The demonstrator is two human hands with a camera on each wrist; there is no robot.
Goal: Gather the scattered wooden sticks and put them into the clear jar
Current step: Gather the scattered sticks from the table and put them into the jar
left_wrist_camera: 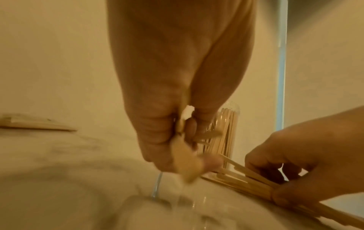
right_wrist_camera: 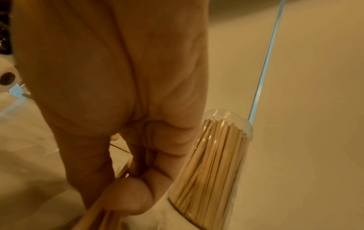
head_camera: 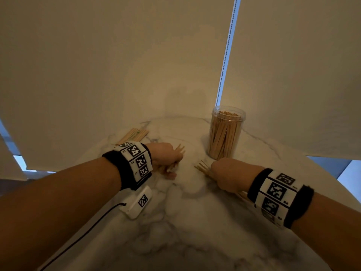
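Our left hand (head_camera: 166, 157) and right hand (head_camera: 226, 176) each grip wooden sticks (head_camera: 202, 166) low over the marble table (head_camera: 195, 231), near the clear jar (head_camera: 225, 133).

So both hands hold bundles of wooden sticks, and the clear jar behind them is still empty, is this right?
Not quite: the clear jar is not empty. The head view shows it nearly full of upright sticks. The rest holds: the left hand and the right hand each hold a bundle of sticks.
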